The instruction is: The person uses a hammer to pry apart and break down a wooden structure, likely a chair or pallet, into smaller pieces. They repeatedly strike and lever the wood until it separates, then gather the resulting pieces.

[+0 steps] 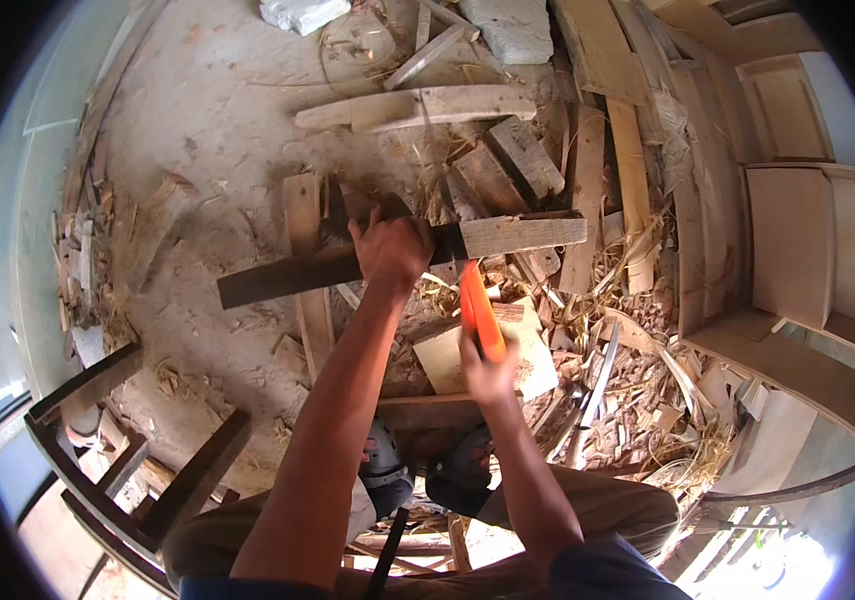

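A long squared wooden beam (288,278) lies crosswise in front of me, dark along its left part and pale toward its right end. My left hand (393,248) is closed over the beam near its middle. In my right hand (491,372) is the orange handle of a handsaw (484,312), held just on my side of the beam. The saw's thin blade meets the beam right of my left hand, where dark wood turns pale; motion blurs most of it. Under the beam, a narrow plank (314,325) runs away from me.
Wood scraps and shavings (638,410) cover the floor at right. Short blocks (526,157) and a long board (428,107) lie beyond the beam. A pale board piece (538,365) rests below the saw. Wooden cabinet frames (793,245) stand at right, a slatted wooden frame (188,475) at lower left.
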### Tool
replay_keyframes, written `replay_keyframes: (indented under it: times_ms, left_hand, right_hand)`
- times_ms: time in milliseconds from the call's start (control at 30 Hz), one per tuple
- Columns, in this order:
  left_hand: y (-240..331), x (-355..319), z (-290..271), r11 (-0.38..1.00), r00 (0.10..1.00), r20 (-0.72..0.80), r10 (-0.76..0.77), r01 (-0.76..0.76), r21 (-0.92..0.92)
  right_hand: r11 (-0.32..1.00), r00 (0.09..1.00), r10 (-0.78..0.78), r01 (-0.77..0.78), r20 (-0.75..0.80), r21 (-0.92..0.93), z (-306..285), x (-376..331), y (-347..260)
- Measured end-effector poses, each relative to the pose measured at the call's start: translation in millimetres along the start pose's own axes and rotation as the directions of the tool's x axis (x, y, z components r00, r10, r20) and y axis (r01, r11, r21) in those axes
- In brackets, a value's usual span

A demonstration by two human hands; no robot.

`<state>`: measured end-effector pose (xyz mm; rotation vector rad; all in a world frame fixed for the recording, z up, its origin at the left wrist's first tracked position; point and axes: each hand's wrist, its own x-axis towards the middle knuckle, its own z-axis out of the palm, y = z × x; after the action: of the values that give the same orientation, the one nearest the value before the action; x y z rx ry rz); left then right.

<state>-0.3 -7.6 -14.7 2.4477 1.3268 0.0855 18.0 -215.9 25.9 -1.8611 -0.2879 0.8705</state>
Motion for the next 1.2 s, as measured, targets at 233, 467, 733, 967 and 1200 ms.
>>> replay_keyframes:
  times_ms: [233, 467, 733, 967, 1200]
  left_hand:
    - [-5, 1, 5, 0.999, 0.999, -0.040, -0.036, 0.037, 0.024]
    - [9, 8, -7, 1.000, 1.000, -0.003, -0.021, 0.021, -0.020]
    - [-6, 9, 5, 0.998, 0.998, -0.050, -0.042, 0.044, 0.034]
    - [-1, 6, 7, 1.000, 0.996, -0.092, 0.012, -0.010, 0.026]
    - [-5, 8, 3, 0.997, 0.996, -0.079, -0.046, 0.050, 0.051]
  right_hand:
    - [0.968, 0.963, -0.251, 0.248, -0.094, -0.035, -45, -132, 18]
    - [0.978, 0.979, -0.202, 0.201, -0.022, -0.058, 7, 3, -4]
    - [0.925, 0.953, -0.283, 0.301, 0.106, -0.232, -70, -166, 34]
    - [0.982, 0.983, -0.182, 0.183, -0.024, 0.043, 4, -23, 21]
    - [0.923, 0.937, -0.343, 0.349, 0.065, -0.165, -62, -150, 33]
